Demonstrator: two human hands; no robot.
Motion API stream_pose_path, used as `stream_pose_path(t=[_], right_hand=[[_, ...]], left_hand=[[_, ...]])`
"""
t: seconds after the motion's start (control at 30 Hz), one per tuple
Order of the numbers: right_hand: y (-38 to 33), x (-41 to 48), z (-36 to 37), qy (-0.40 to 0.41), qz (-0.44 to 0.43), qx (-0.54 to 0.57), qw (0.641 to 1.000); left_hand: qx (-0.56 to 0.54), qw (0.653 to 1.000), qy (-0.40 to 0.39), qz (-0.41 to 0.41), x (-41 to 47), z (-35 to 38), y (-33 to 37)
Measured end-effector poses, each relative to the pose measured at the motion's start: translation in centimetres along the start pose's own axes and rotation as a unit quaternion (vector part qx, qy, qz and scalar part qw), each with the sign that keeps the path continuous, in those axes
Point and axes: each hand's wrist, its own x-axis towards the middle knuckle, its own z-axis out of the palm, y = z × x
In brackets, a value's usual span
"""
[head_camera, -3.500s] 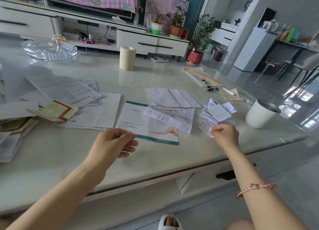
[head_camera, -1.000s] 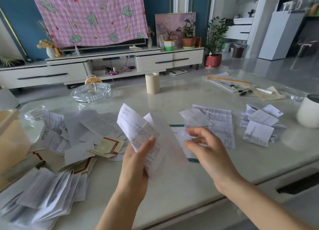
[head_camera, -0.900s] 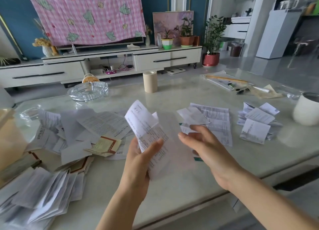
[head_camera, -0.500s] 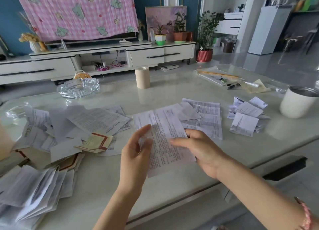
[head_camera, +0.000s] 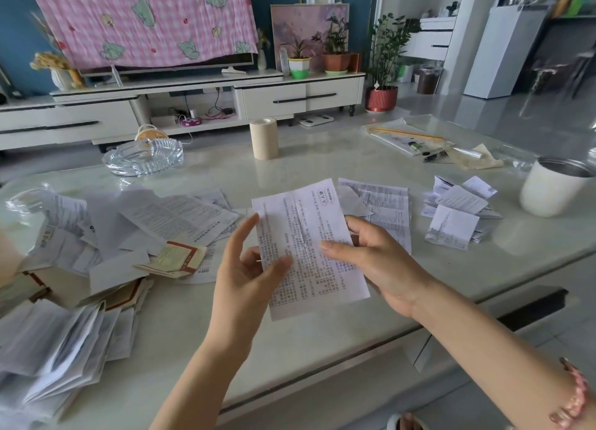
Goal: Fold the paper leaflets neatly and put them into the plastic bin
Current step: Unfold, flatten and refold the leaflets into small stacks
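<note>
loose pile [head_camera: 145, 223]: unfolded sheets spread on the left of the desk [head_camera: 322, 342], well clear of what I'm holding, so nothing snags.
left hand [head_camera: 248, 268]: pinching the leaflet's left edge, thumb on the printed face, fingers behind. I reckon the grip should stay light here, since this side has to swing over.
leaflet [head_camera: 309, 242]: held up flat between both hands, just above the near part of the desk, print facing me. There's a crease running down its middle already, so my plan is to fold along that instead of making a new line.
right hand [head_camera: 380, 262]: gripping the right side, thumb lying across the middle near that crease, fingers underneath. Good anchor, I think: bring the left edge over, match the corners first, then run a thumb down the fold.
folded pile [head_camera: 458, 210]: little folded ones heaped on the right, apart from my hands. This one probably wants a second fold to match them.
bin: can't make it out from here, so dropping it in comes later.
</note>
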Motion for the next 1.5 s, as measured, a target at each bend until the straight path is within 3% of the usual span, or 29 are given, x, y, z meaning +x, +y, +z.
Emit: stream_pose_path(t=[0.1,0.17,0.27,0.3,0.37,0.5,0.6,0.67,0.77,0.83,0.93,1.03,1.13,1.27,1.37,1.5], right_hand=[[0.2,0.2,-0.5,0.034,0.004,-0.007,0.999],[0.1,0.1,-0.7,0.032,-0.032,-0.093,0.995],[0.4,-0.2,-0.9,0.045,-0.145,-0.337,0.929],[0.6,-0.3,-0.9,0.041,-0.177,-0.386,0.905],[0.6,-0.5,-0.6,0.004,-0.194,-0.417,0.888],[0.4,-0.8,0.2,-0.047,-0.14,-0.367,0.918],[0.5,-0.6,0.4,-0.014,-0.049,-0.262,0.964],[0.6,-0.5,0.5,0.0,0.011,-0.174,0.985],[0.6,-0.4,0.5,-0.001,0.078,-0.054,0.995],[0.3,-0.4,0.3,-0.011,0.104,0.013,0.994],[0.0,-0.5,0.1,-0.021,0.105,0.054,0.993],[0.2,-0.5,0.0,-0.016,0.097,0.072,0.992],[0.5,-0.7,0.1,-0.028,0.077,0.04,0.996],[1.0,-1.1,0.5,0.01,-0.006,-0.126,0.992],[1.6,-1.0,0.3,0.043,-0.065,-0.212,0.974],[1.8,-1.0,-0.3,-0.036,-0.093,-0.27,0.958]], left_hand=[[0.053,0.998,0.001,0.016,0.1,-0.2,0.1],[0.085,0.996,0.01,0.023,0.0,-0.2,0.1],[0.11,0.993,0.01,0.042,0.0,0.0,-0.1],[0.12,0.992,0.001,0.049,0.1,0.0,-0.2],[0.131,0.99,-0.024,0.055,0.1,0.0,-0.2],[0.157,0.984,-0.02,0.083,-0.2,0.2,-0.4],[0.229,0.963,0.019,0.137,-0.2,0.1,-0.7],[0.285,0.944,0.0,0.166,-0.4,0.1,-1.0],[0.348,0.925,-0.07,0.133,-1.0,0.5,-1.5],[0.339,0.932,-0.104,0.075,-1.2,0.7,-1.4],[0.316,0.941,-0.115,0.025,-1.1,0.8,-1.2],[0.332,0.934,-0.128,0.038,-0.9,0.8,-1.2],[0.329,0.932,-0.138,0.071,-1.0,0.9,-1.3],[0.309,0.939,-0.145,0.033,-1.0,1.1,-2.0],[0.351,0.927,-0.128,0.037,-0.8,0.9,-2.2],[0.361,0.919,-0.157,0.011,-1.1,1.1,-2.0]])
